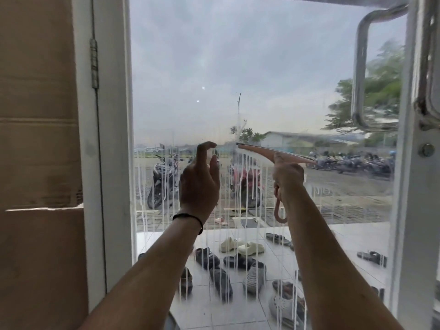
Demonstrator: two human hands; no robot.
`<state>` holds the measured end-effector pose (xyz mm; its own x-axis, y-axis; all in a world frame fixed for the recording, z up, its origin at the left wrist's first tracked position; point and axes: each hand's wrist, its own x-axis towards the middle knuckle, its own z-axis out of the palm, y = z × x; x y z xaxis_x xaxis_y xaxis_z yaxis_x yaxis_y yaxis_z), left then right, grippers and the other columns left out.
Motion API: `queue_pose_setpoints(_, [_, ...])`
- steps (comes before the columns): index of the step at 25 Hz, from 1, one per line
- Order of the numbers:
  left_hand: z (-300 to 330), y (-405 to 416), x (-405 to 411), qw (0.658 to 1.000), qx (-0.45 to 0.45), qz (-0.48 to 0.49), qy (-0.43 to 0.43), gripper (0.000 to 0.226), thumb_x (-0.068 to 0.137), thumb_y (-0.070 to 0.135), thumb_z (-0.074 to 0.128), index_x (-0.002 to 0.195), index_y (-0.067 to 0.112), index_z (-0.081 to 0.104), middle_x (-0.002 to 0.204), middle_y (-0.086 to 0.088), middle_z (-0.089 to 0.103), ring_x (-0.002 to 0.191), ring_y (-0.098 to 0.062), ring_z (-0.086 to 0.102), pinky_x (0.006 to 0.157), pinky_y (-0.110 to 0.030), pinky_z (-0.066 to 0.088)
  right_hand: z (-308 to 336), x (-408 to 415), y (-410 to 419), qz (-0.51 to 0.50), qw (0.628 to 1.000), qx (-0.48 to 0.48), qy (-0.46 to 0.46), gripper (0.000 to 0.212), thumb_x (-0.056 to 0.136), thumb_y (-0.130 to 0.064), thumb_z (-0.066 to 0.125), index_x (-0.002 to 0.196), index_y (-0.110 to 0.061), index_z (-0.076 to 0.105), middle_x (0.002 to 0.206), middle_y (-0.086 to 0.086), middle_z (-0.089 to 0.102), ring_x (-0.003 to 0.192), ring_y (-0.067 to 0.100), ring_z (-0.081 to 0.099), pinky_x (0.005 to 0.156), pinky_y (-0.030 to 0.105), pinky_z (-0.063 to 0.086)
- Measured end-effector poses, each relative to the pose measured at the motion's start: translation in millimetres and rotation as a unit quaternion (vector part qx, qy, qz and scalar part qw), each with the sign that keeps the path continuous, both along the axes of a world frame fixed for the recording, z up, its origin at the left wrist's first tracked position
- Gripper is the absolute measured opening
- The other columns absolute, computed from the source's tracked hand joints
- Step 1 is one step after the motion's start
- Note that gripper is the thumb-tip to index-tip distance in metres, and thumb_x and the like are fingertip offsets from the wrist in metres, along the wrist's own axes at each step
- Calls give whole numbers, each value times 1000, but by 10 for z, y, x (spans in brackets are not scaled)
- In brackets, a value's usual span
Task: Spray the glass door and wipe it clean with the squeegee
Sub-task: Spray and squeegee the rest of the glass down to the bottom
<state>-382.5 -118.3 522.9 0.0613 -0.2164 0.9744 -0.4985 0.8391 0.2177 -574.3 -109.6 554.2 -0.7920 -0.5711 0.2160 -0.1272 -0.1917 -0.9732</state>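
A pink plastic squeegee (276, 154) is gripped by the right hand (288, 179) against the streaked glass door (238, 67); the left hand's (198, 184) fingers (206, 146) are curled around a barely visible clear spray bottle (213, 158).

Glass door (262, 67): white-framed pane, upright, spanning the centre of the view. The upper area is hazy; white liquid streaks run down the lower half. Squeegee (273, 154): pink, blade held against the glass at mid-height, right of centre, tilted slightly down to the right, its looped handle end pointing downward.
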Motion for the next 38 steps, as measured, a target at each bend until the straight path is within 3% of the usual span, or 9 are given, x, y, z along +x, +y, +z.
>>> queue_pose_setpoints(5, [-24, -78, 302, 998, 1, 55, 31, 22, 106, 16, 49, 126, 9, 55, 57, 13, 39, 48, 3, 38, 47, -10, 26, 19, 46, 11, 7, 1000, -4, -29, 54, 92, -59, 55, 76, -9, 45, 61, 4, 53, 39, 10, 41, 44, 25, 37])
queue_pose_setpoints(14, [-52, -110, 871, 987, 0, 155, 45, 22, 106, 21, 46, 127, 16, 54, 67, 0, 59, 61, -25, 61, 57, -25, 32, 17, 322, -102, 34, 998, -44, -27, 62, 99, -54, 44, 114, 4, 58, 93, 15, 65, 63, 20, 63, 58, 28, 51])
queue_pose_setpoints(18, [-74, -96, 1031, 985, -10, 169, 41, 21, 105, 18, 48, 125, 13, 54, 65, 2, 54, 58, -25, 60, 56, -24, 32, -3, 392, -52, 59, 993, -91, -45, 44, 101, -33, 49, 123, 4, 59, 68, -2, 48, 54, 12, 47, 41, 19, 46])
queue_pose_setpoints(20, [-111, -73, 1068, 986, -5, 163, 33, 20, 105, 17, 48, 123, 11, 55, 64, 4, 51, 59, -27, 61, 55, -24, 32, -9, 431, -25, 42, 997, -59, -33, 48, 101, -39, 49, 106, 8, 61, 64, 0, 49, 51, 13, 48, 45, 25, 46])
queue_pose_setpoints(22, [-133, -69, 1109, 987, 4, 154, 33, 22, 106, 20, 46, 126, 13, 54, 67, -4, 59, 62, -27, 63, 54, -22, 33, 14, 542, 33, 10, 1000, -24, 16, 63, 99, -53, 46, 89, 7, 60, 65, 9, 60, 53, 22, 59, 49, 27, 46])
queue_pose_setpoints(26, [-169, -6, 1220, 988, -9, 151, 25, 22, 107, 23, 45, 128, 18, 50, 71, -6, 65, 61, -24, 63, 51, -18, 38, 126, 987, 115, -24, 981, -67, 181, 67, 95, -58, 48, 123, 2, 59, 118, 18, 68, 101, 32, 67, 85, 31, 48])
queue_pose_setpoints(29, [-159, 30, 1302, 985, -4, 171, 37, 20, 106, 21, 46, 124, 15, 51, 68, 3, 57, 61, -24, 64, 52, -32, 50, 411, 1288, 215, -8, 946, -82, 314, 56, 96, -56, 50, 123, -7, 58, 118, 11, 69, 98, 29, 64, 76, 29, 36])
queue_pose_setpoints(32, [8, 6, 1372, 986, -6, 163, 46, 24, 106, 19, 46, 128, 13, 52, 74, -4, 64, 66, -29, 67, 55, -33, 51, 688, 1382, 275, 26, 910, -51, 410, 52, 94, -53, 54, 125, -12, 59, 122, 8, 69, 106, 31, 64, 78, 32, 40])
queue_pose_setpoints(38, [214, -4, 1352, 985, -12, 171, 31, 21, 106, 22, 46, 126, 19, 51, 89, -6, 72, 74, -27, 70, 58, -38, 57, 596, 1267, 258, 117, 864, 4, 490, 43, 88, -54, 65, 108, -17, 69, 92, -2, 69, 82, 20, 64, 82, 37, 54])
